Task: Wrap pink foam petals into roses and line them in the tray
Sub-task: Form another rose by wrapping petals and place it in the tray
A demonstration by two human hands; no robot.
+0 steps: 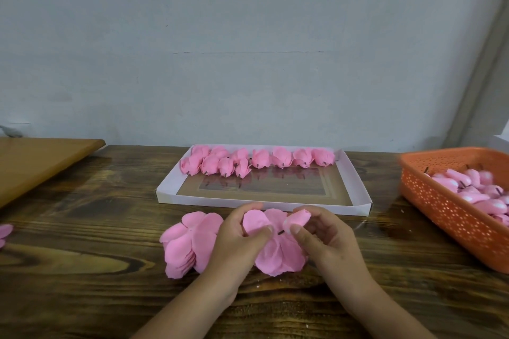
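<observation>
My left hand pinches a flat pink foam petal piece just in front of the tray. My right hand holds a small pink bud with a short dark stem pointing at the petal piece. To the left of my hands lies a stack of pink petal pieces on the table. The shallow white cardboard tray sits beyond my hands. Several finished pink roses lie along its far side, with a second short row at the left.
An orange perforated plastic basket at the right holds several pink buds. A light wooden board lies at the far left. A loose pink petal shows at the left edge. A grey wall stands behind the dark wooden table.
</observation>
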